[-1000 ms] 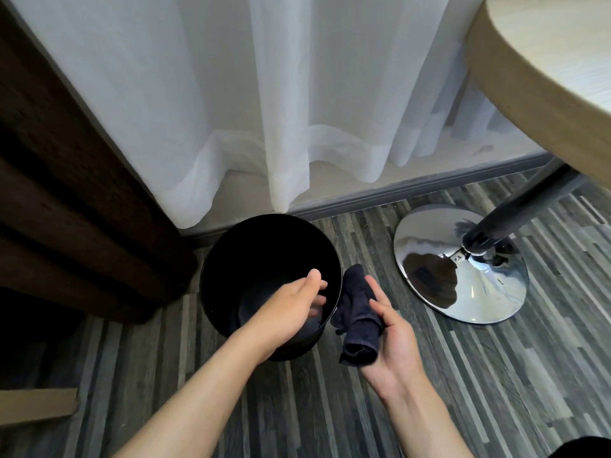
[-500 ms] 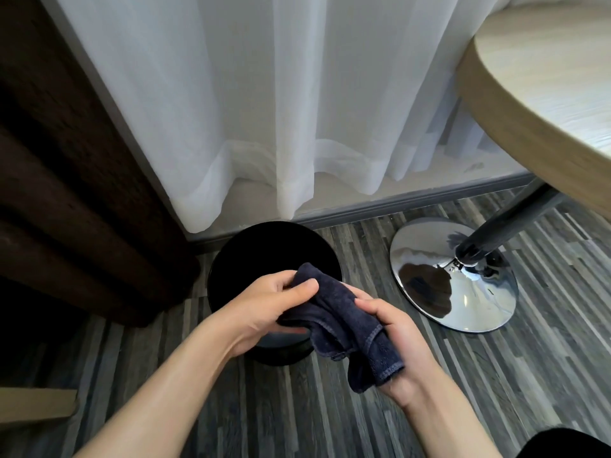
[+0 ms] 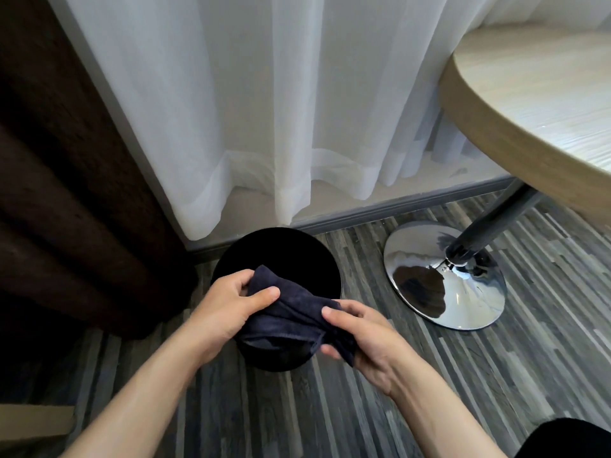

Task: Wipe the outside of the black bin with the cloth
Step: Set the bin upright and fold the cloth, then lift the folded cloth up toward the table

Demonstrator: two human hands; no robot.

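The round black plastic bin (image 3: 277, 256) is standing open-mouthed on the grey wood-plank floor (image 3: 380, 408), close against the skirting at the floor's far edge, just below the hem of the sheer white curtain (image 3: 264, 110) and beside a dark brown drape (image 3: 66, 176). Above its near rim, the dark navy terry cloth (image 3: 291, 312) is being stretched between both hands: the left hand (image 3: 228, 309) is pinching one bunched end between thumb and fingers, and the right hand (image 3: 367, 338) is gripping the other end with its fingers curled round the fabric. The wiping itself is seemingly not yet under way; the cloth is probably being readied. To do this well, the person should be folding it into a flat pad, then steadying the rim while pressing the pad round the outer wall. The chrome disc base (image 3: 446, 279) of the round pale-wood tabletop (image 3: 545, 120) is sitting near, to the right.
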